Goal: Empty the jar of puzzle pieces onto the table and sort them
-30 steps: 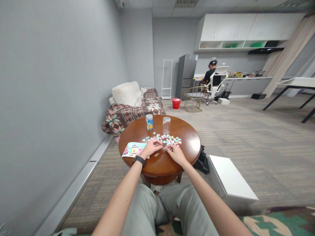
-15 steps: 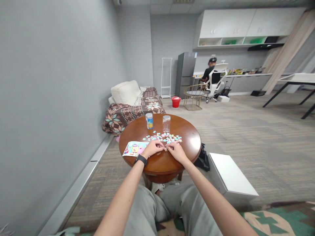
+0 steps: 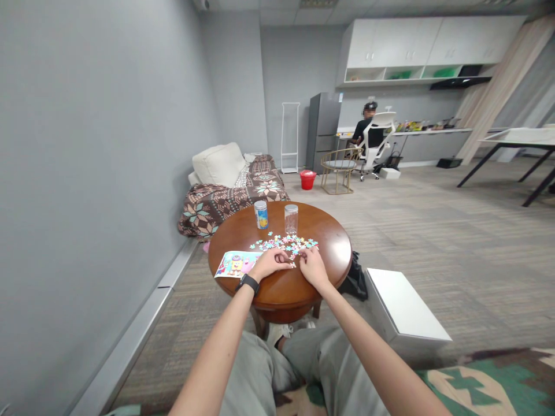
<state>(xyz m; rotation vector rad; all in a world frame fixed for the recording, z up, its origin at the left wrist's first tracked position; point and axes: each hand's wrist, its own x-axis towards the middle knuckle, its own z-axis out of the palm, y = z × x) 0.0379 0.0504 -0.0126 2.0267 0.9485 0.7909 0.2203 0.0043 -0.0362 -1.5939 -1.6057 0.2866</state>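
Note:
Several loose pastel puzzle pieces (image 3: 286, 242) lie scattered on a round brown wooden table (image 3: 281, 289). My left hand (image 3: 269, 263), with a black watch on the wrist, rests at the near edge of the pile, fingers curled over small pieces. My right hand (image 3: 311, 264) sits just to its right, fingers reaching into the pile and touching pieces. A colourful cartoon picture sheet (image 3: 236, 263) lies flat to the left of my left hand. Behind the pieces stand a labelled jar (image 3: 261, 214) and a clear jar (image 3: 291, 219), both with lids on.
A grey wall runs along the left. A sofa with a patterned blanket (image 3: 229, 193) stands behind the table. A white box (image 3: 403, 312) sits on the floor to the right. Far back, a person sits in a white office chair (image 3: 373, 141) beside a red bucket (image 3: 307, 179).
My two hands, pinched together over one small piece, have drawn slightly apart; my right hand has moved up into the pile. The view has shifted a little.

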